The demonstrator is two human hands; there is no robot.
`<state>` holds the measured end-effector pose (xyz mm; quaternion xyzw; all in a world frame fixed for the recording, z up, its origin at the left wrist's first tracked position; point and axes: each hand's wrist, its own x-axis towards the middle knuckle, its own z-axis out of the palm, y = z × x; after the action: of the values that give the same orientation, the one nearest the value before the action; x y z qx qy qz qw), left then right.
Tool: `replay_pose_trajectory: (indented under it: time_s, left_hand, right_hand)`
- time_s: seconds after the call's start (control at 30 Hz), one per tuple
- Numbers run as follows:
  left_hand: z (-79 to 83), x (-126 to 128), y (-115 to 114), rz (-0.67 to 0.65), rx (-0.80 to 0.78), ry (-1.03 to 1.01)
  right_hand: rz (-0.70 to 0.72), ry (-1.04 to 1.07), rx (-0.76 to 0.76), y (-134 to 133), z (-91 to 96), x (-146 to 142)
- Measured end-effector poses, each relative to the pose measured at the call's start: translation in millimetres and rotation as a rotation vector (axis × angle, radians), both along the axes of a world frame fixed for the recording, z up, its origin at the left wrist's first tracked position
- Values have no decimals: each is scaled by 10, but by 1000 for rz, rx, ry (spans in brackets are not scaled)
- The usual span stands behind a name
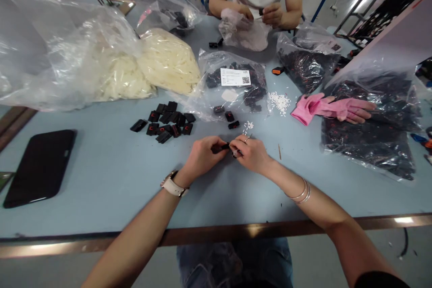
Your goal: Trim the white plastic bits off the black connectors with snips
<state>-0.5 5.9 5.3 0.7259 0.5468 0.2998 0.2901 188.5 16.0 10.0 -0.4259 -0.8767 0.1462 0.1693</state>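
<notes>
The left hand [202, 154] pinches a black block [225, 146] pointing toward the nearby right hand [252, 153], whose grip I can't tell; white bits [249, 125] lie just beyond.

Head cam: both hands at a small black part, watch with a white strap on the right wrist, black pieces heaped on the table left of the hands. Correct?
Not quite: the head view shows the watch on the left wrist. The rest stands: left hand and right hand at a small black part, black pieces heaped to their left on the table.
</notes>
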Motion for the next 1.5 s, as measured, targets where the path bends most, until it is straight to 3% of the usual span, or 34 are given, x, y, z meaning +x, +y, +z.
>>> replay_pose_trajectory:
  time_s: [0.27, 0.4, 0.53, 0.6, 0.67, 0.97, 1.1, 1.27, 1.5]
  left_hand:
    - [-9, -2, 0, 5, 17, 18]
    - [-6, -9, 9, 5, 2, 15]
    - [2, -9, 10, 6, -24, -19]
    - [10, -7, 9, 4, -26, -27]
    - [18, -5, 7, 0, -23, -28]
    - [24, -3, 5, -2, -20, -2]
    - [35, 1, 4, 3, -16, 0]
    - [58, 6, 8, -13, -27, 8]
    - [40, 8, 7, -8, -27, 23]
  right_hand:
    - [12, -192, 51, -82, 43, -62]
    - [1, -68, -42, -50, 60, -49]
    - [-204, 96, -113, 127, 72, 71]
    - [-326, 80, -114, 228, 82, 150]
    - [-361, 38, -115, 300, 83, 213]
    - [-262, -133, -140, 297, 28, 243]
    - [-274, -23, -181, 267, 101, 181]
    - [-165, 179, -238, 149, 127, 44]
    - [-105, 180, -225, 77, 47, -36]
